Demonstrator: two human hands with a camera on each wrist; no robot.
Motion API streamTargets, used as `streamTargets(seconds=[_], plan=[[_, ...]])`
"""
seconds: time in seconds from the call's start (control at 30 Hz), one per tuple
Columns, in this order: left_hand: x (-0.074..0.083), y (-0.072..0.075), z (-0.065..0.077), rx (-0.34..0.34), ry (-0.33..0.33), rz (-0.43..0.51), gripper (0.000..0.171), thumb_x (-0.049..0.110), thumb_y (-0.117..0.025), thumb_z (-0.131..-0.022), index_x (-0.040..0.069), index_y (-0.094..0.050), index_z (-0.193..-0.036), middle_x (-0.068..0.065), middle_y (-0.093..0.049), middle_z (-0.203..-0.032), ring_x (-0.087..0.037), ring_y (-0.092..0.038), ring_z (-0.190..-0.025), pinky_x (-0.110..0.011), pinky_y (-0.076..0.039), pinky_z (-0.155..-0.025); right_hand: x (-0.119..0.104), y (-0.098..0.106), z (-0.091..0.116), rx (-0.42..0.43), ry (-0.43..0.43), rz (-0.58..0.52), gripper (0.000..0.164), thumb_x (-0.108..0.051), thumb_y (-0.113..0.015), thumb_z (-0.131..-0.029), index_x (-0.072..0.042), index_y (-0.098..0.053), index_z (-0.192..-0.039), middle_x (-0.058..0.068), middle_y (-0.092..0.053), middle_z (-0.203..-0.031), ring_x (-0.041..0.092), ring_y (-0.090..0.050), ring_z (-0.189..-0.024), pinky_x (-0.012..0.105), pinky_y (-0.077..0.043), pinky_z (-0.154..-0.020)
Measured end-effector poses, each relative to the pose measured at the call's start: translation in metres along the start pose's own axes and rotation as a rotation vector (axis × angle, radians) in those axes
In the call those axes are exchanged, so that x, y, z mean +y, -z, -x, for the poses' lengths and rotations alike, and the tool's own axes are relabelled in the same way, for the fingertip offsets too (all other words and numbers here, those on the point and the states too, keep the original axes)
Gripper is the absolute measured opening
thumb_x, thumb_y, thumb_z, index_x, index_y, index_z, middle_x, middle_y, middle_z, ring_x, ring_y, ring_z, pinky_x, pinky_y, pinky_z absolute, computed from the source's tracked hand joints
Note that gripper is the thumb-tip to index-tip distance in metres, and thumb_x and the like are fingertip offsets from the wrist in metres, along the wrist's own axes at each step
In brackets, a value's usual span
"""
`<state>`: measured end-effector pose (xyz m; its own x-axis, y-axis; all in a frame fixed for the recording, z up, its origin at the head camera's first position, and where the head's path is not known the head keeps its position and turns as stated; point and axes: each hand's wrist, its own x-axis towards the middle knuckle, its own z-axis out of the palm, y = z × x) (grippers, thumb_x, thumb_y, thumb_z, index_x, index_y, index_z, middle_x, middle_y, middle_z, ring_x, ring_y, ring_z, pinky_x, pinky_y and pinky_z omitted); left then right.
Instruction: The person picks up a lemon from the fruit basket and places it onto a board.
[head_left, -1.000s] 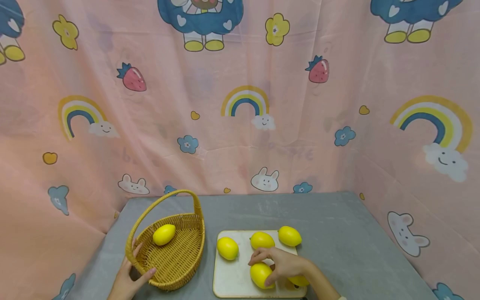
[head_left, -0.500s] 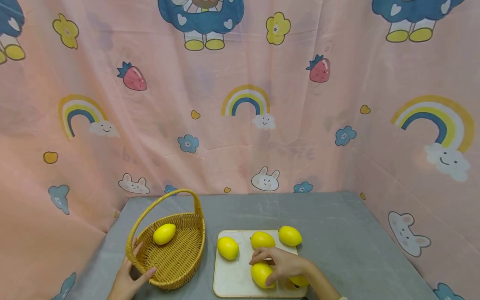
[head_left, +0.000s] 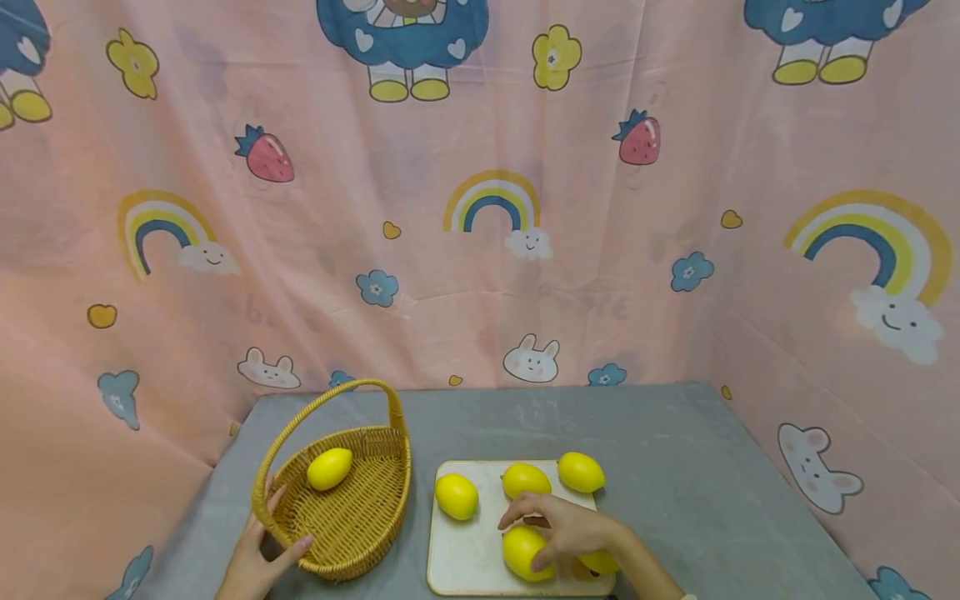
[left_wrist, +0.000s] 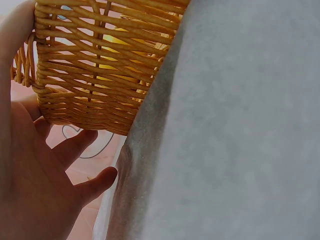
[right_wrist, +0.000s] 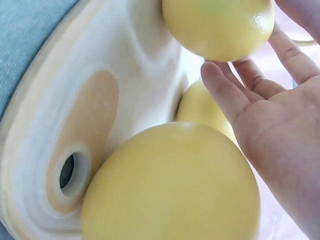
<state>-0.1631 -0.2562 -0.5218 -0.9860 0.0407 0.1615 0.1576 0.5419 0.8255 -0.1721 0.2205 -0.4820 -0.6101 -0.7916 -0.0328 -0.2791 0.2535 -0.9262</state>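
In the head view my left hand (head_left: 255, 554) holds the near-left rim of a wicker basket (head_left: 378, 546), below one end of its arched handle. One lemon (head_left: 329, 468) lies inside the basket. The left wrist view shows the basket's woven side (left_wrist: 100, 75) above the spread fingers. My right hand (head_left: 570, 529) has its thumb and curled fingers around a lemon (head_left: 522, 550) on a white cutting board (head_left: 468, 567). From the right wrist, that lemon (right_wrist: 220, 25) appears at the top, fingertips at its edge. Another lemon (right_wrist: 170, 185) bulges in the foreground, partly hidden beneath my wrist in the head view.
More lemons sit on the board: one at the left (head_left: 456, 497), one at the back (head_left: 527, 481) and one at the back right corner (head_left: 581, 472). The board has a hole (right_wrist: 72, 172) near one end. A printed pink curtain (head_left: 480, 317) hangs behind the grey table (head_left: 712, 500).
The fingers of my right hand have lifted very slightly over the lemon. The left hand and basket stay in place.
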Motion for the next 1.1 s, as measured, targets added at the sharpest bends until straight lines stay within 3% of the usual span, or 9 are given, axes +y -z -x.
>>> streamTargets(seconds=[0.17,0.3,0.47,0.77,0.93,1.1], plan=[[0.000,0.000,0.000,-0.003,-0.003,0.000,0.088,0.027,-0.076,-0.090,0.003,-0.025,-0.157,-0.019,0.005,-0.165,-0.056,-0.003,-0.144,-0.080,-0.016,-0.102,-0.006,0.001,0.000,-0.002,-0.030,-0.019,0.053,-0.003,-0.075,-0.084,0.000,-0.057,-0.134,0.009,-0.051,-0.134,0.017,-0.043,-0.131,0.049,-0.031,-0.115],[-0.001,0.000,-0.001,-0.010,-0.004,0.006,0.090,0.026,-0.076,-0.090,0.003,-0.023,-0.158,-0.019,0.006,-0.165,-0.055,-0.002,-0.145,-0.079,-0.015,-0.103,-0.009,0.000,-0.002,-0.046,-0.024,-0.044,0.050,-0.001,-0.072,-0.085,0.002,-0.057,-0.132,0.012,-0.053,-0.132,0.027,-0.044,-0.130,0.053,-0.031,-0.114],[-0.001,0.001,-0.001,-0.021,0.011,0.014,0.092,0.027,-0.077,-0.089,0.002,-0.021,-0.158,-0.019,0.007,-0.165,-0.055,0.000,-0.145,-0.079,-0.014,-0.104,-0.009,-0.002,-0.005,-0.093,-0.005,-0.046,0.047,-0.001,-0.072,-0.084,0.003,-0.059,-0.130,0.012,-0.055,-0.129,0.022,-0.047,-0.127,0.050,-0.035,-0.113],[0.000,0.000,-0.001,-0.004,-0.011,0.004,0.088,0.026,-0.076,-0.090,0.002,-0.025,-0.157,-0.019,0.005,-0.165,-0.056,-0.003,-0.144,-0.080,-0.016,-0.102,-0.006,-0.005,-0.006,-0.120,0.024,0.041,0.045,-0.005,-0.075,-0.082,-0.002,-0.063,-0.126,0.003,-0.056,-0.126,0.011,-0.049,-0.115,0.031,-0.045,-0.094],[0.001,0.000,0.000,0.004,-0.015,0.010,0.087,0.025,-0.077,-0.089,0.002,-0.027,-0.157,-0.021,0.003,-0.165,-0.056,-0.003,-0.144,-0.080,-0.015,-0.102,0.002,-0.004,-0.006,-0.106,0.057,0.116,0.045,-0.009,-0.075,-0.084,-0.007,-0.066,-0.128,-0.001,-0.059,-0.124,0.008,-0.050,-0.110,0.031,-0.045,-0.088],[0.000,0.000,0.000,0.004,-0.002,0.012,0.088,0.027,-0.077,-0.089,0.002,-0.026,-0.157,-0.022,0.003,-0.164,-0.056,-0.004,-0.144,-0.079,-0.015,-0.103,0.008,0.001,-0.003,-0.045,0.006,0.188,0.042,-0.015,-0.076,-0.087,-0.016,-0.066,-0.127,-0.007,-0.063,-0.122,0.011,-0.053,-0.107,0.038,-0.046,-0.093]])
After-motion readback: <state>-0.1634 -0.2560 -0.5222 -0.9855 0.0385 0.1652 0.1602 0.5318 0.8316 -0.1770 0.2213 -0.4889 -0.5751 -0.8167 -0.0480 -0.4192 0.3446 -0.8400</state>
